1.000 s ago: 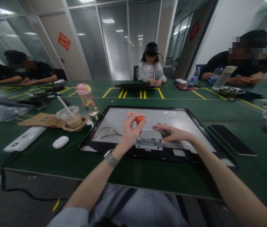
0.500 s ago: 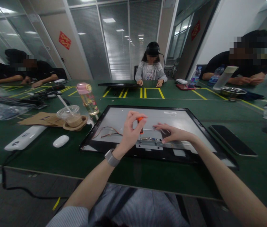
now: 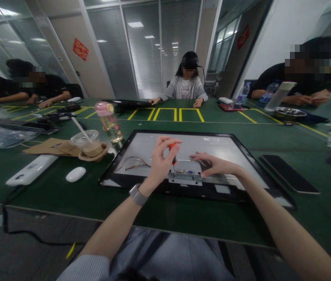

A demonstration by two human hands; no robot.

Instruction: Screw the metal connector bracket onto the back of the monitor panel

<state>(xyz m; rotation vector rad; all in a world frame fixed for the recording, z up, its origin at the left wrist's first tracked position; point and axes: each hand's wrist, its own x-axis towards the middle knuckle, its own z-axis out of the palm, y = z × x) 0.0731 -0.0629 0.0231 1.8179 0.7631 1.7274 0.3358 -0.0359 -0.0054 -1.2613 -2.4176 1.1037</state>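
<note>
A monitor panel (image 3: 226, 148) lies face down on the green table, its grey metal back up, with loose coloured wires (image 3: 131, 163) at its left. My left hand (image 3: 161, 160) pinches an orange-handled screwdriver (image 3: 172, 150), held upright with its tip on a small metal bracket (image 3: 185, 177) near the panel's front edge. My right hand (image 3: 214, 164) rests on the panel just right of the bracket, fingers stretched flat. A watch sits on my left wrist.
Left of the panel are a white mouse (image 3: 75, 174), a white power strip (image 3: 30, 170), a plastic cup with straw (image 3: 89, 142) and a pink-capped bottle (image 3: 108, 121). A black phone (image 3: 288, 167) lies to the right. Other people sit around the table.
My hands have hardly moved; the left fingers shifted slightly on the screwdriver handle. The person across the table slid a dark panel to the left and stretched out an arm.
</note>
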